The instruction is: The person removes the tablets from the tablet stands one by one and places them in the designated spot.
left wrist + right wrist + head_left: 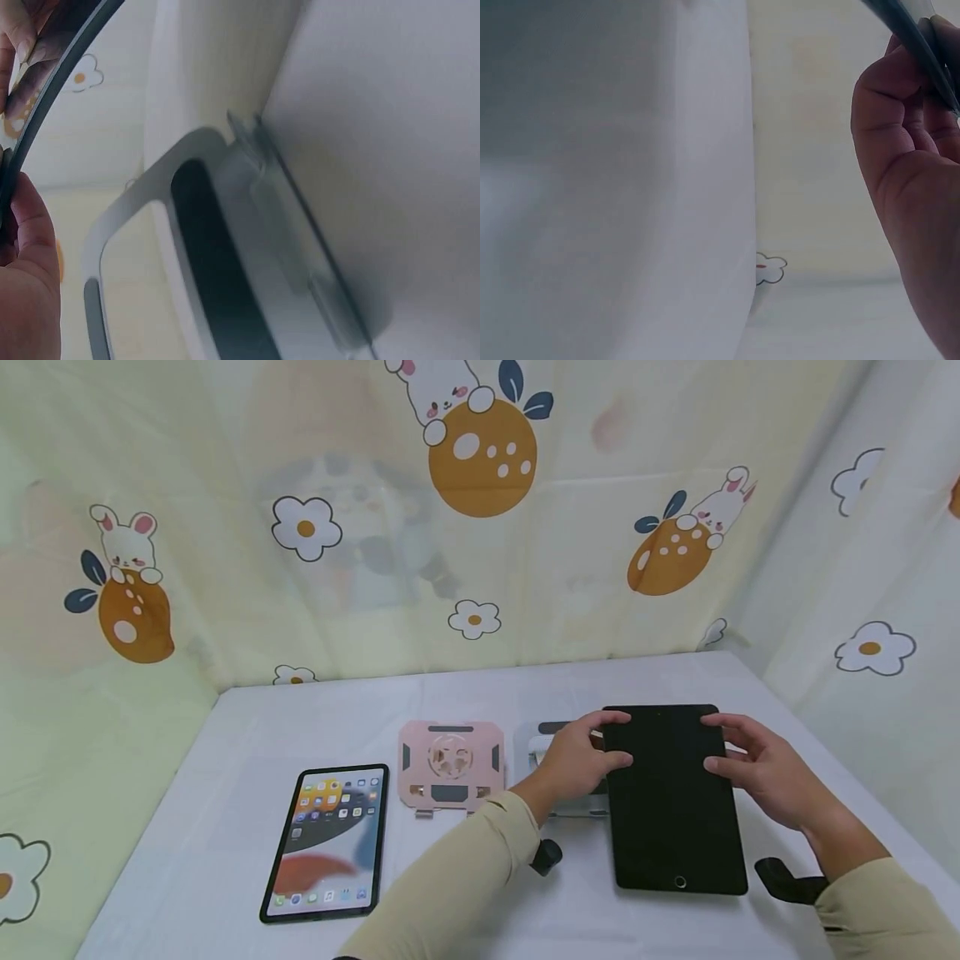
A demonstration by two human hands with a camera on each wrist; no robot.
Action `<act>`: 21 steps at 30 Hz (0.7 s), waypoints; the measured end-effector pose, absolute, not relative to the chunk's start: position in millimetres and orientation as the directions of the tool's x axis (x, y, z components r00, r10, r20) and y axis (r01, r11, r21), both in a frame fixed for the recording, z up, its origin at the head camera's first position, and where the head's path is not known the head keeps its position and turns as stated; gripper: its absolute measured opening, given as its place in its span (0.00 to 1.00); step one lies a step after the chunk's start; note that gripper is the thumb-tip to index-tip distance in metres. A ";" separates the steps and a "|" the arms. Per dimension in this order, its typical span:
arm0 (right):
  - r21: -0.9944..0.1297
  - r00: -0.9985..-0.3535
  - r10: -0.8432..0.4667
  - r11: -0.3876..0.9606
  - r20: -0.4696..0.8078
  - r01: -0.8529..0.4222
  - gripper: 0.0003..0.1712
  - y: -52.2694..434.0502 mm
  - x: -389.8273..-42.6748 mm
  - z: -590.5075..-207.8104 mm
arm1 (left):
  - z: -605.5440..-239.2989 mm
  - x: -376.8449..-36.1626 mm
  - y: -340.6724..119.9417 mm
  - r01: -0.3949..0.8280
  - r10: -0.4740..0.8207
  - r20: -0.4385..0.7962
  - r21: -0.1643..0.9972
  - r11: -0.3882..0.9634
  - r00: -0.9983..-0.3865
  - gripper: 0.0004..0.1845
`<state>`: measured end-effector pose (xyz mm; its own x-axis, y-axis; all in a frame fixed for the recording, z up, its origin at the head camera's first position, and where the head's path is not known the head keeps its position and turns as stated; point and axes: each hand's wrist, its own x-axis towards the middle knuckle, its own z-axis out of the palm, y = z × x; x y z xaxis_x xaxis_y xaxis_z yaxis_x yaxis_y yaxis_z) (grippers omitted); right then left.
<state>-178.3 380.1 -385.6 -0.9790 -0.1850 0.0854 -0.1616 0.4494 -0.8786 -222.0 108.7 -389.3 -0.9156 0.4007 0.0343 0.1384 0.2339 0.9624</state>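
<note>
A black tablet (pixel 671 797) with a dark screen is held over the white table (pixel 225 752), its far end raised. My left hand (pixel 581 760) grips its left edge near the top, thumb on the screen. On the right edge my right hand (pixel 753 764) holds it the same way. The left wrist view shows the tablet's edge (pixel 52 105) pinched by fingers (pixel 26 52), with a silver tablet stand (pixel 247 255) close below. In the right wrist view the right hand (pixel 911 172) curls round the tablet's edge (pixel 911 34).
A second tablet (pixel 330 842) with a lit home screen lies flat at the front left. A pink folding stand (pixel 450 764) lies behind it. The silver stand (pixel 543 747) sits behind my left hand. Patterned curtains (pixel 465 527) close in the back and sides.
</note>
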 end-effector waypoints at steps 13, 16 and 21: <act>-0.914 -0.978 -0.185 0.374 0.093 -0.158 0.30 406.5 -164.5 -405.8 | -401.9 -213.6 135.7 0.090 0.401 -0.027 0.959 0.268 -0.915 0.24; -0.909 -0.983 -0.162 0.392 0.084 -0.142 0.31 411.5 -162.5 -408.0 | -404.3 -211.5 141.2 0.074 0.405 -0.043 0.961 0.268 -0.913 0.25; -0.891 -0.991 -0.128 0.443 0.046 -0.099 0.31 419.5 -158.7 -410.8 | -408.4 -208.4 147.3 0.059 0.428 -0.059 0.964 0.258 -0.902 0.26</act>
<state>-158.7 419.5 -410.8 -0.9907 -0.1280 0.0465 -0.0990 0.4426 -0.8912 -208.4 147.3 -408.4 -0.9020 0.4276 -0.0589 0.0593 0.2578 0.9644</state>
